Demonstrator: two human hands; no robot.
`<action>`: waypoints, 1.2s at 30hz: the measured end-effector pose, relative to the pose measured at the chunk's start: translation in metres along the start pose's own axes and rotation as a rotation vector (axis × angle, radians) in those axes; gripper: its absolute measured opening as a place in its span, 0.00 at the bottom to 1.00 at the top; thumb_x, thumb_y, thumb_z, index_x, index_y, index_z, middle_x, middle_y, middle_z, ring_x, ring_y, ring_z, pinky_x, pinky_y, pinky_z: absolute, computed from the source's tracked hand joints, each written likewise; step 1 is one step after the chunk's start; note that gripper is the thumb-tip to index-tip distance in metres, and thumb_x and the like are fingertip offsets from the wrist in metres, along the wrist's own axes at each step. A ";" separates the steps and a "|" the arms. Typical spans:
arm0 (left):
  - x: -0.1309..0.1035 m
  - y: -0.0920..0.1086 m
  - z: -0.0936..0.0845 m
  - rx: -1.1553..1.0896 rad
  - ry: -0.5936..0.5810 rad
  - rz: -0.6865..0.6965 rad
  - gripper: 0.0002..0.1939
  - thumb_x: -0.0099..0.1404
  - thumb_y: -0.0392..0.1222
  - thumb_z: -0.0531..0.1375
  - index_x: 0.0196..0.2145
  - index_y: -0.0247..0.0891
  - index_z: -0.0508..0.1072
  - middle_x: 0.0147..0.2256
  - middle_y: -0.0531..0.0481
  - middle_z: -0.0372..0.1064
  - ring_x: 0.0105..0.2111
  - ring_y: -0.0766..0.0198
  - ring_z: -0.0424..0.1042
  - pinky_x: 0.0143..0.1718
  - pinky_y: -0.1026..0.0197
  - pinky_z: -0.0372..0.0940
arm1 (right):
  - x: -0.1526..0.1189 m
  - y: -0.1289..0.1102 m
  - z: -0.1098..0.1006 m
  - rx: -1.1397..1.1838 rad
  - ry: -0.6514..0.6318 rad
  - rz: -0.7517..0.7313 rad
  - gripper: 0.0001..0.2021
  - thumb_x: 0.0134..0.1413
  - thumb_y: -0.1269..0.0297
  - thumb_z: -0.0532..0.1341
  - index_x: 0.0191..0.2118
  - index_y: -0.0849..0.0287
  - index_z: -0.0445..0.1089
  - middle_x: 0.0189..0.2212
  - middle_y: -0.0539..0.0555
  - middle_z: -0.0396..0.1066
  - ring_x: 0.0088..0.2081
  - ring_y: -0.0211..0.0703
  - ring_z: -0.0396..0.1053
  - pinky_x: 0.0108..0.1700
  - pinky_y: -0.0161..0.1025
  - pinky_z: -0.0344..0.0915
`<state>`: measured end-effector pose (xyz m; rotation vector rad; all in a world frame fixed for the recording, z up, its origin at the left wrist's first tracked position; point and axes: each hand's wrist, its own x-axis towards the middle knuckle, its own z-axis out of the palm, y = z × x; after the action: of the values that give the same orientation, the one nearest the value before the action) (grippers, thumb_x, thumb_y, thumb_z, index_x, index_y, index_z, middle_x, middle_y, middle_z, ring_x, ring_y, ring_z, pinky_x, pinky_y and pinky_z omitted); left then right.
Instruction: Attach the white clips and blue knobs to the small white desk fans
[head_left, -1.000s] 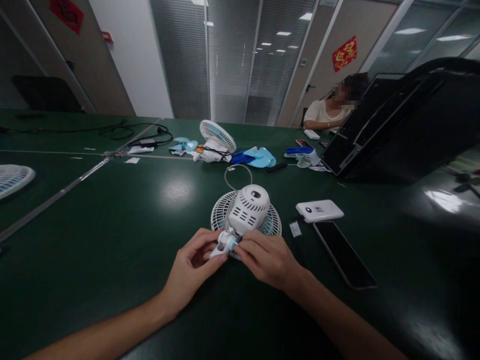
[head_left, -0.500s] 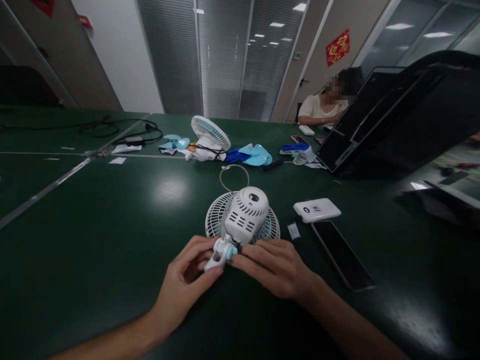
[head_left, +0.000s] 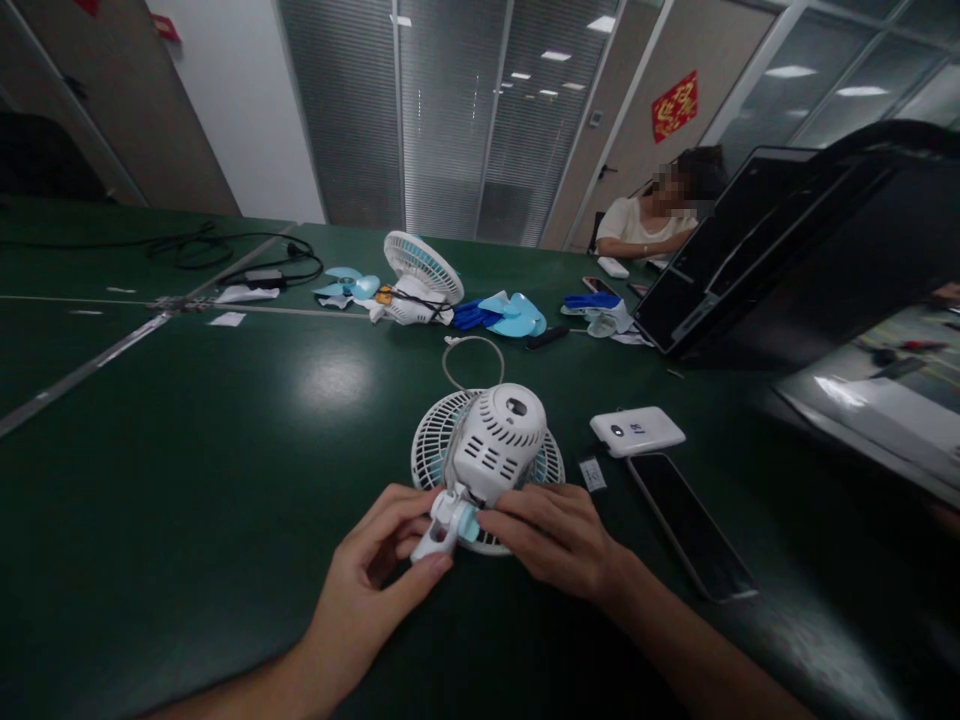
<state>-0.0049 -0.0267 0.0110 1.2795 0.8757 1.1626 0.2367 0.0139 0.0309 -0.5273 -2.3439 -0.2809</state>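
A small white fan (head_left: pixel 496 445) lies grille (head_left: pixel 430 440) down on the green table in front of me, its motor housing facing up. My left hand (head_left: pixel 373 562) pinches the white bracket (head_left: pixel 435 538) at the fan's near end between thumb and fingers. At the bracket's right side is a light-blue knob (head_left: pixel 469 523). My right hand (head_left: pixel 561 538) closes in on that knob with its fingertips, its other fingers resting along the housing. The right thumb is mostly hidden. A thin pale cable (head_left: pixel 501 352) loops out behind the fan.
Right of the fan lie a white power bank (head_left: pixel 646 430), a dark phone (head_left: pixel 694 525) and a small label (head_left: pixel 592 475). Farther back are another fan (head_left: pixel 420 275), light-blue blades (head_left: pixel 517 315), gloves (head_left: pixel 596 305) and a screwdriver (head_left: pixel 547 337). A large black case (head_left: pixel 780 250) stands right; a person (head_left: pixel 649 225) sits beyond.
The view has shifted slightly, so the fan and hands appear a little lower. Right fingertips sit slightly farther from the bracket, showing more of the knob. Both hands stay at the same parts.
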 end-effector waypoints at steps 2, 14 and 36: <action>-0.001 0.000 0.000 0.014 0.003 0.004 0.15 0.66 0.40 0.66 0.50 0.46 0.78 0.44 0.47 0.67 0.42 0.61 0.73 0.42 0.64 0.72 | 0.004 -0.003 0.003 -0.008 0.025 0.014 0.07 0.62 0.73 0.62 0.45 0.61 0.72 0.34 0.50 0.75 0.32 0.33 0.71 0.29 0.34 0.64; -0.002 0.000 0.000 0.020 0.010 -0.009 0.15 0.66 0.40 0.66 0.51 0.44 0.78 0.46 0.46 0.68 0.43 0.60 0.73 0.43 0.64 0.71 | 0.006 -0.004 -0.007 -0.004 -0.026 -0.089 0.13 0.64 0.73 0.58 0.53 0.60 0.72 0.36 0.51 0.75 0.31 0.34 0.69 0.28 0.35 0.61; -0.003 -0.001 0.001 0.026 0.026 0.020 0.15 0.65 0.40 0.66 0.50 0.44 0.78 0.46 0.46 0.69 0.43 0.60 0.74 0.45 0.62 0.72 | 0.007 -0.006 0.004 -0.008 0.054 -0.023 0.12 0.60 0.71 0.64 0.49 0.61 0.71 0.38 0.51 0.77 0.34 0.34 0.73 0.34 0.34 0.69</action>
<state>-0.0047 -0.0294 0.0097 1.3000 0.9014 1.1895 0.2265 0.0122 0.0325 -0.4916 -2.2984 -0.3119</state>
